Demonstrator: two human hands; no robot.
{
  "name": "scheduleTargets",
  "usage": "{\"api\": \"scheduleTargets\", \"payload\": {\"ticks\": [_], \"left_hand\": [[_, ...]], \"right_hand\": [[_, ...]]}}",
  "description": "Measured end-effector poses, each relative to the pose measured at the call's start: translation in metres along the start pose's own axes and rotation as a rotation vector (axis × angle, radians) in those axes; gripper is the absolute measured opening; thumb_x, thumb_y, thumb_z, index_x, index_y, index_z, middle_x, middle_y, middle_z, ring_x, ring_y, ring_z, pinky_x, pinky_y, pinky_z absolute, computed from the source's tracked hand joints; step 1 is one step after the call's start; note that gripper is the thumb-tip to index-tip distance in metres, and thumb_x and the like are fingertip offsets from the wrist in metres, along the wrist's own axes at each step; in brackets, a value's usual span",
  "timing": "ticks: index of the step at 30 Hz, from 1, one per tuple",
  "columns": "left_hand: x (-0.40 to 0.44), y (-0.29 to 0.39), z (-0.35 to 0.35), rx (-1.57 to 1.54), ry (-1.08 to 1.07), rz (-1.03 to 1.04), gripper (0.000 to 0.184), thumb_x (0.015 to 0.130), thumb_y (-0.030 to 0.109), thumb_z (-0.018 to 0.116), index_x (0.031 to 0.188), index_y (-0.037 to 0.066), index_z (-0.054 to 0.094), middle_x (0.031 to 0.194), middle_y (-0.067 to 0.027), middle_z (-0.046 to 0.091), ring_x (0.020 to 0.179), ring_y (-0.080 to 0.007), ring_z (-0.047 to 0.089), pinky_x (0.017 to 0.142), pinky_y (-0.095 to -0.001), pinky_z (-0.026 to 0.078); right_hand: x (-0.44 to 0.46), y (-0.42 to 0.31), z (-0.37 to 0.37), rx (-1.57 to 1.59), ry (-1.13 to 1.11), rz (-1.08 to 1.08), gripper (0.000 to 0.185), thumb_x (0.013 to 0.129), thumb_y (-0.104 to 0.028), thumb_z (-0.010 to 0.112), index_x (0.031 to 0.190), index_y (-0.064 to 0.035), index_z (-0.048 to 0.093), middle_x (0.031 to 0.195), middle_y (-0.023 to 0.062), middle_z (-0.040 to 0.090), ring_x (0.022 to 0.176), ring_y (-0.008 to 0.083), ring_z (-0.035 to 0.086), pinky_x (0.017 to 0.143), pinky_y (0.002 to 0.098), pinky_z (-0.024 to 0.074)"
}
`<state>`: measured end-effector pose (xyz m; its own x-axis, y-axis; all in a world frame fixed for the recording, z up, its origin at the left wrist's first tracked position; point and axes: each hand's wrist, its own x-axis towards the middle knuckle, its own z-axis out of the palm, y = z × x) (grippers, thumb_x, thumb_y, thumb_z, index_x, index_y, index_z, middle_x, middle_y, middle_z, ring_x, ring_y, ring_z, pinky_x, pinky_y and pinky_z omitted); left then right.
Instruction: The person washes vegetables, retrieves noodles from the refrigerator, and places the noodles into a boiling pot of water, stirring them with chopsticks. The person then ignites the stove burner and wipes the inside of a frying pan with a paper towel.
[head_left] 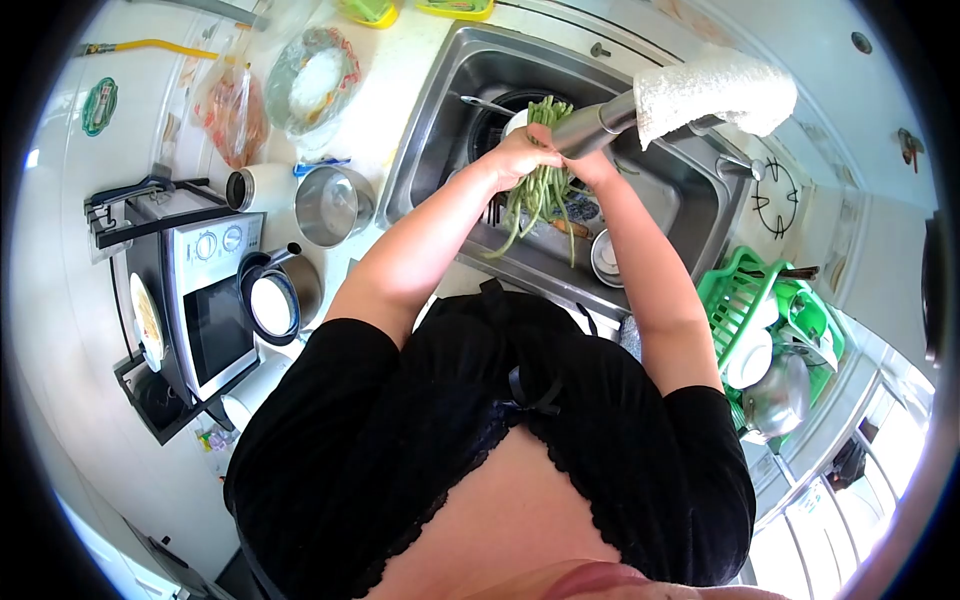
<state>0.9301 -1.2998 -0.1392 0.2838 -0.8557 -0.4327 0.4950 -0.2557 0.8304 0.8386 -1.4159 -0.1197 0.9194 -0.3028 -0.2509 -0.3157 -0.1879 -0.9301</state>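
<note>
A bunch of long green beans (541, 198) is held over the steel sink (415, 150), its ends hanging down and spread out. My left hand (519, 158) is closed around the bunch from the left side. From the right, my right hand (592, 167) grips the same beans, its fingers partly hidden by the faucet (592, 128). A white cloth (712, 95) is draped over the faucet. Below the beans in the sink are a dark round pan (478, 130), partly covered, and a small metal bowl (604, 258). Whether water is running cannot be seen.
To the right, a green dish rack (735, 290) holds dishes and a metal pot (778, 395). On the left counter stand an empty-looking steel pot (334, 206), a plastic bag (232, 112) and a clear bag with white contents (315, 82). A microwave-like oven (215, 300) is further left.
</note>
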Motion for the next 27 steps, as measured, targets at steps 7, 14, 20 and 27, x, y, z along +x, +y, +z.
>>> {"api": "scheduleTargets", "payload": {"ticks": [7,14,20,27], "left_hand": [[0.009,0.031,0.014,-0.344,0.189,0.028,0.019,0.073,0.001,0.063,0.092,-0.001,0.060,0.087,-0.0080,0.062,0.077,-0.0157,0.060,0.069,-0.0291,0.049],[0.030,0.055,0.010,-0.656,0.367,0.114,0.015,0.072,0.006,0.062,0.084,-0.001,0.055,0.078,-0.0104,0.059,0.070,-0.0219,0.058,0.066,-0.0339,0.050],[0.043,0.077,-0.007,-0.867,0.368,0.260,0.010,0.075,0.010,0.058,0.083,0.004,0.054,0.080,-0.0083,0.058,0.078,-0.0222,0.057,0.077,-0.0355,0.046],[0.027,0.070,0.005,-0.796,0.482,0.125,0.014,0.074,0.009,0.061,0.086,0.003,0.054,0.085,-0.0086,0.060,0.080,-0.0217,0.058,0.078,-0.0355,0.047]], "right_hand": [[0.008,0.026,0.021,0.662,0.128,0.040,0.053,0.078,-0.039,0.065,0.114,-0.0045,0.048,0.104,0.0042,0.052,0.093,0.0131,0.049,0.081,0.0314,0.0425],[-0.013,-0.003,0.000,0.529,0.023,0.043,0.070,0.063,-0.038,0.078,0.116,-0.0016,0.048,0.114,0.0088,0.052,0.099,0.0170,0.051,0.090,0.0318,0.0382],[-0.037,0.014,0.026,0.929,-0.081,0.123,0.028,0.074,-0.017,0.067,0.093,0.0005,0.057,0.074,0.0062,0.061,0.071,0.0149,0.060,0.068,0.0274,0.0453],[-0.051,0.062,0.022,0.507,0.043,0.297,0.030,0.078,-0.018,0.065,0.097,0.0030,0.057,0.078,0.0074,0.061,0.073,0.0146,0.057,0.072,0.0280,0.0447]]}}
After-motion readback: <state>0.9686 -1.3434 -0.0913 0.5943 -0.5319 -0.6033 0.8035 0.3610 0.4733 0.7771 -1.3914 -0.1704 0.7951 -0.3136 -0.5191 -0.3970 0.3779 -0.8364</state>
